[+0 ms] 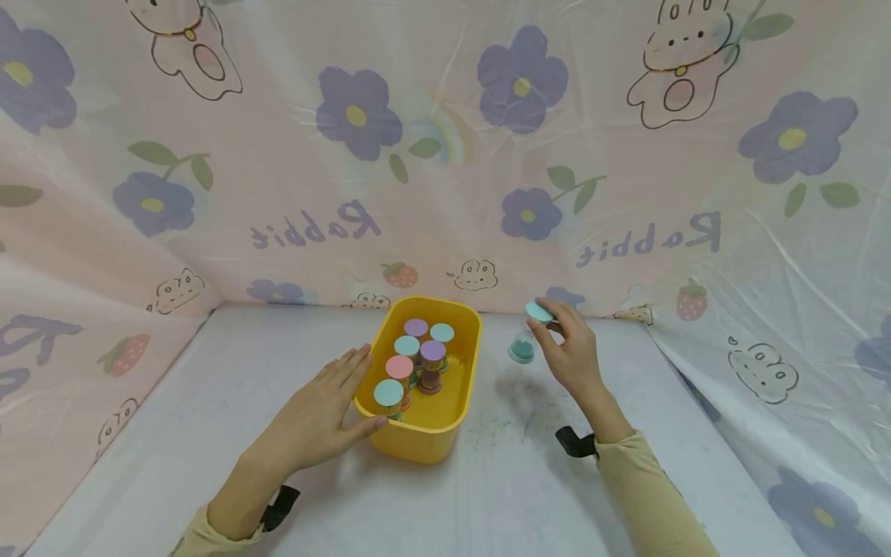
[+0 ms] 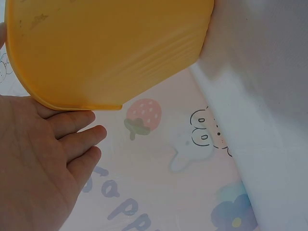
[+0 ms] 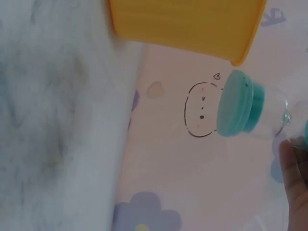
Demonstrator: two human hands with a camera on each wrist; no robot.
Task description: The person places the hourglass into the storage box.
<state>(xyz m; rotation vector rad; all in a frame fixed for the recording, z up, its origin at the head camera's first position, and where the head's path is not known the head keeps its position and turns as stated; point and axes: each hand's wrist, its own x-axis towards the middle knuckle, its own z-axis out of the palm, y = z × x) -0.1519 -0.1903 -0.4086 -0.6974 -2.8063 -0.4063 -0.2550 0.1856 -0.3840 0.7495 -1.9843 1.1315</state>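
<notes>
My left hand (image 1: 316, 418) lies flat and open against the near left wall of the yellow tub (image 1: 425, 445), fingers straight along its side and thumb at the front corner, steadying it rather than gripping anything; the left wrist view shows the same, my fingers (image 2: 72, 139) stretched out just under the tub's edge. My right hand (image 1: 567, 348) is raised above the counter (image 1: 209, 402), to the right of the tub, pinching a small hourglass timer (image 1: 530, 333) by its upper teal cap, so that the clear body and lower teal base hang free in the air, apart from the counter. By my count, five timers already stand upright inside the tub: a purple-capped one (image 1: 416, 329) and a teal one (image 1: 442, 334) at the back, another teal one (image 1: 407, 347) and a purple one (image 1: 432, 354) in the middle, a pink one (image 1: 400, 369) and a light blue one (image 1: 388, 394) nearer me, which may make six. I see no other loose timers on the counter, so I judge this one to be the last outside the tub.
</notes>
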